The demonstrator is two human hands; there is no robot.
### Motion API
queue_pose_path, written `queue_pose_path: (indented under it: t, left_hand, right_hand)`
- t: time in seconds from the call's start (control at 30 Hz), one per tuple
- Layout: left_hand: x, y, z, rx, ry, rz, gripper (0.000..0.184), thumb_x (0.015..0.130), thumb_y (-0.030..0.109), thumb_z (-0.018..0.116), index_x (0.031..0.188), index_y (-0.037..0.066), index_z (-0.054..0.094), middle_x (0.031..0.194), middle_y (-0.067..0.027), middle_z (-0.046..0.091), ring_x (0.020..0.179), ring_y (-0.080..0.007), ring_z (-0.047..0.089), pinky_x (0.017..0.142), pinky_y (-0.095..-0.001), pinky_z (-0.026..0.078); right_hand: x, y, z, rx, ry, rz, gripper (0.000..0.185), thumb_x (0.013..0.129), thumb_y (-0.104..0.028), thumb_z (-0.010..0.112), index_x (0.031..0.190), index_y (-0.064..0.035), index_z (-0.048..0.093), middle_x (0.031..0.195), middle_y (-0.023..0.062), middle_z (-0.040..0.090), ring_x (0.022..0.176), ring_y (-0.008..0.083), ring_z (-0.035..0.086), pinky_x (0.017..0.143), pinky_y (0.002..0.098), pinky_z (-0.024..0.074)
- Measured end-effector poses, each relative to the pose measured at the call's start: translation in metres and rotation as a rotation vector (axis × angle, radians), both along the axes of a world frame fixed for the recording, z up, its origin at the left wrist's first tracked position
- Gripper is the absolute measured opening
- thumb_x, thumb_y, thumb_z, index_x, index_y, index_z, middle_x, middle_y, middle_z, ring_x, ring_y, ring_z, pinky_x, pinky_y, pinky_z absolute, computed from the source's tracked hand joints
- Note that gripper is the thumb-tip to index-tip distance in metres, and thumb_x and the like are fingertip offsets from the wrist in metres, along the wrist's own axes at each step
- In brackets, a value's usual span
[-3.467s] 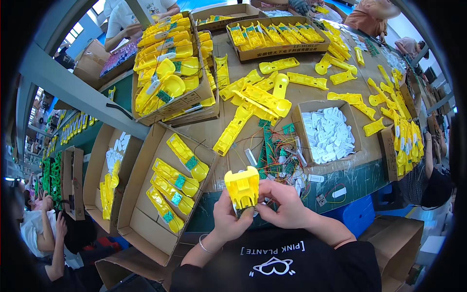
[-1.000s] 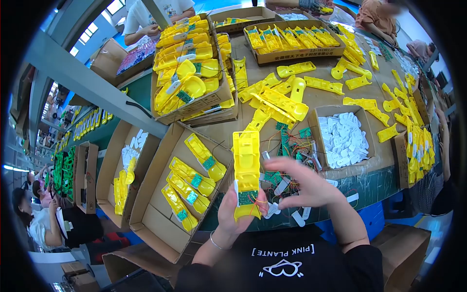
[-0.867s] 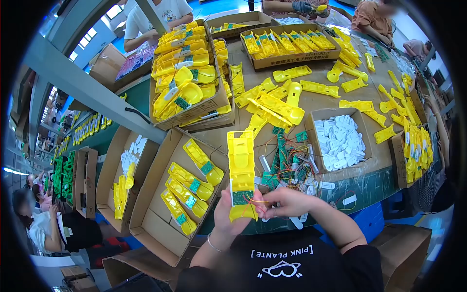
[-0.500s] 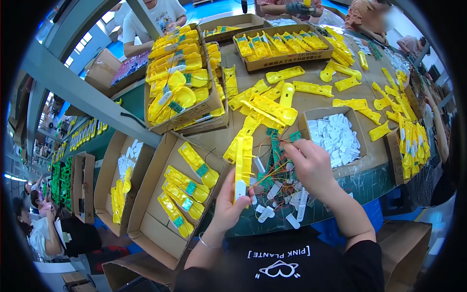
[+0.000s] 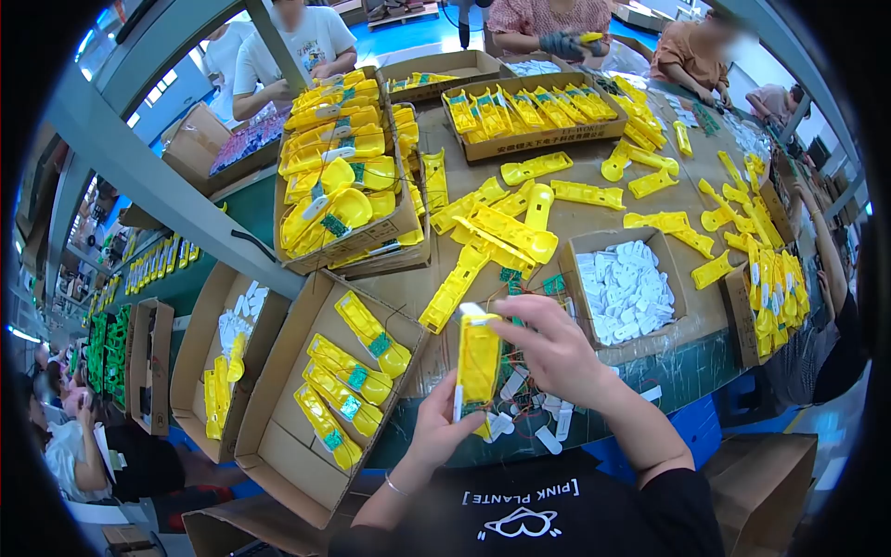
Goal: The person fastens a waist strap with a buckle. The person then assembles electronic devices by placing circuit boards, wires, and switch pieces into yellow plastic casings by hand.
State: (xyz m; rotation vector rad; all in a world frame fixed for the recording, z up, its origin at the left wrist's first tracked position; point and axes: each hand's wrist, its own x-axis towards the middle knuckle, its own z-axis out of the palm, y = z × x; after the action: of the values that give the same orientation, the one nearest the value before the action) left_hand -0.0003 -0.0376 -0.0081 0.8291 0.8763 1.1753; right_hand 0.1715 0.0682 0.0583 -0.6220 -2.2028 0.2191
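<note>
A yellow plastic housing (image 5: pixel 479 360) stands upright in my left hand (image 5: pixel 438 425), whose fingers wrap its lower end. A white piece shows at its top edge, and a white strip runs along its lower left side. My right hand (image 5: pixel 555 357) is at the top of the housing, its fingertips at the white piece; they are slightly blurred. Behind my right hand lie green circuit boards (image 5: pixel 554 285) and white parts (image 5: pixel 549 439) with thin wires, partly hidden by it. More yellow housings (image 5: pixel 455 290) are piled beyond.
At the left, a cardboard box (image 5: pixel 278 436) holds several yellow housings with green boards. A box of white pieces (image 5: pixel 624 290) stands to the right. Fuller boxes (image 5: pixel 343 176) of yellow parts are farther back. Co-workers (image 5: pixel 548 28) sit across the table. A grey metal beam (image 5: pixel 176 176) crosses the left.
My right hand has moved from the wires and boards to the top of the yellow housing. My left hand still holds the housing, now turned to show more of its inside. The camera view has shifted slightly.
</note>
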Motion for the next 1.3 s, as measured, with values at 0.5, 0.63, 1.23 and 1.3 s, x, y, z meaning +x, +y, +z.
queue_pose_path:
  t: [0.5,0.63,1.23,1.3]
  left_hand:
    - [-0.001,-0.009,0.011,-0.108,-0.296,-0.029,0.074,0.069,-0.003,0.064,0.133,0.003,0.027,0.112,-0.0105,0.051,0.093,-0.0183,0.056,0.082,-0.0314,0.046]
    - [0.001,-0.01,0.007,-0.101,-0.35,-0.043,0.073,0.069,-0.002,0.065,0.132,0.005,0.029,0.11,-0.0076,0.052,0.095,-0.0164,0.055,0.082,-0.0299,0.045]
    - [-0.045,0.007,0.035,0.408,1.475,0.851,0.059,0.082,0.02,0.058,0.129,-0.003,0.03,0.122,-0.0174,0.042,0.112,-0.0271,0.043,0.098,-0.0376,0.03]
    - [-0.016,0.017,0.032,0.231,0.297,0.264,0.058,0.086,0.031,0.052,0.13,-0.001,0.03,0.127,-0.0172,0.04,0.117,-0.028,0.04,0.1,-0.0374,0.027]
  right_hand:
    - [0.002,0.009,-0.024,-1.281,0.389,0.467,0.039,0.078,0.003,0.059,0.114,0.0027,0.044,0.099,0.0094,0.058,0.091,0.0126,0.057,0.08,0.0247,0.0462]
    - [-0.011,0.008,-0.035,-1.248,0.478,0.466,0.038,0.078,0.0,0.06,0.113,0.0019,0.045,0.096,0.0079,0.058,0.09,0.0115,0.057,0.079,0.0252,0.0464]
    - [0.018,0.114,-0.063,-0.438,0.049,-0.546,0.027,0.078,-0.01,0.056,0.102,-0.0012,0.05,0.093,0.0171,0.057,0.088,0.0336,0.055,0.074,0.0357,0.0446]
    - [0.009,0.062,-0.049,-0.661,0.297,-0.33,0.021,0.08,-0.008,0.051,0.1,-0.0016,0.05,0.089,0.0145,0.056,0.084,0.0291,0.056,0.074,0.0337,0.0441]
